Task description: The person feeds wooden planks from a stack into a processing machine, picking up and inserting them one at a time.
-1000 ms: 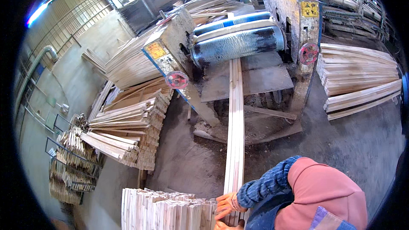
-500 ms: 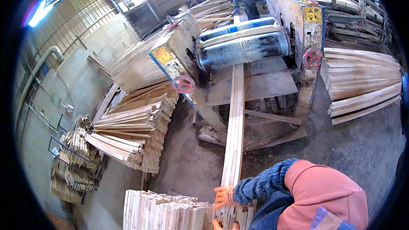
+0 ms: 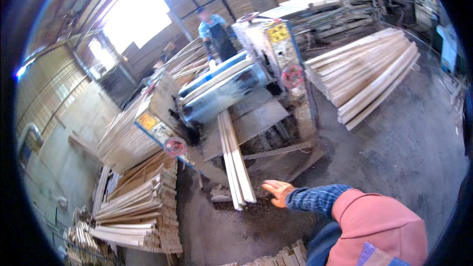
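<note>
My right hand (image 3: 279,193), in an orange glove, is stretched out with its fingers extended and nothing in it. Just to its left are the near ends of a few long pale wooden strips (image 3: 230,160), apart from the fingertips. Those strips slope up to the machine, their far ends under its wide blue-and-white roller (image 3: 224,93). A plaid sleeve cover (image 3: 315,200) and a pink sleeve are on my right arm. My left hand is out of view.
A stack of strips (image 3: 281,258) stands at the lower edge. More piled wood lies left (image 3: 130,216) and right (image 3: 364,71). The machine's side housings carry red handwheels (image 3: 292,76). Beyond the roller stands a co-worker in a dark apron (image 3: 221,42).
The strips have moved away from me into the machine, and their near ends now show. My right hand has come off them. My left hand has left the view, which has swung right.
</note>
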Tool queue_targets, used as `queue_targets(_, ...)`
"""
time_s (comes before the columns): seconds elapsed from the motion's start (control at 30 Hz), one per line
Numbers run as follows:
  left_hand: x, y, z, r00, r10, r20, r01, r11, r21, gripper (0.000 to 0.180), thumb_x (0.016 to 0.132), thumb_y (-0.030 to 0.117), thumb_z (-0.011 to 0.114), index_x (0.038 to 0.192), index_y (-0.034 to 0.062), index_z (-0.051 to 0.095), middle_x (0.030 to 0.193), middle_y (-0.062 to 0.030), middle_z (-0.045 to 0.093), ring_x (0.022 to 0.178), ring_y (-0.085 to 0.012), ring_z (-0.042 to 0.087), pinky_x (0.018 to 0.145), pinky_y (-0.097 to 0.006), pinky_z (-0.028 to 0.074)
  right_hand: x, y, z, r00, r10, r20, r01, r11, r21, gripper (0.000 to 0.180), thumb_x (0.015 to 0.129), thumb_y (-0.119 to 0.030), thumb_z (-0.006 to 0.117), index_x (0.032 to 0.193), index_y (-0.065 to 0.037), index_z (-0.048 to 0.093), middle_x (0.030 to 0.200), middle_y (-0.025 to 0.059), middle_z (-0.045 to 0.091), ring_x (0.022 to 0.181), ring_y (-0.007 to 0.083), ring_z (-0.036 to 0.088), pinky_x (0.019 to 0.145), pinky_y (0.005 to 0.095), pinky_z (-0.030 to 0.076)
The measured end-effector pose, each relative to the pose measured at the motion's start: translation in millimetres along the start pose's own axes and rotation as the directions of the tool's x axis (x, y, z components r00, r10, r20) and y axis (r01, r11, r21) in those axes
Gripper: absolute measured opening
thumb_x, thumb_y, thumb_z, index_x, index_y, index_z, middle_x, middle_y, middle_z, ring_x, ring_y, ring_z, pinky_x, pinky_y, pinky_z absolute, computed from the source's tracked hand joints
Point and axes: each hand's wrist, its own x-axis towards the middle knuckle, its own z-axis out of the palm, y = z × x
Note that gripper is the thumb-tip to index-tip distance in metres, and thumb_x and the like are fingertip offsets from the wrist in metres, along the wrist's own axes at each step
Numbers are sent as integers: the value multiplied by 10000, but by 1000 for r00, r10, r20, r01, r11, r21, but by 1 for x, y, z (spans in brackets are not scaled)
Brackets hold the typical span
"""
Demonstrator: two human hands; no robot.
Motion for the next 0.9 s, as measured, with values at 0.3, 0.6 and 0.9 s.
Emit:
queue_targets(0.3,-22,-69,51,981,101,168,-105,994,16,572,867,412,706,1276,26,600,1220,-241,691,1184,-411,631,1011,-491,488,-499,157,-43,84,849,522,-750,398,-528,544,772,-441,733,1209,-116,727,1244,181,690,1162,329,640,988,470,509)
queue_targets(0.6,40,25,178,650,-13,760,447,816,-368,638,837,446,757,1312,60,575,1178,-199,678,1091,-360,634,927,-489,517,-585,187,-224,-98,980,172,-987,-74,-141,762,764,-551,736,1367,-97,627,1427,173,600,1308,344,563,1100,438,433)
queue_targets(0.9,65,415,322,539,464,703,274,692,-668,826,842,144,813,1528,-8,379,1323,-157,660,946,-225,681,708,-327,548,-643,238,-380,-19,999,51,-905,-38,423,851,793,-518,790,1474,-84,522,1467,227,562,1355,364,544,1137,435,425)
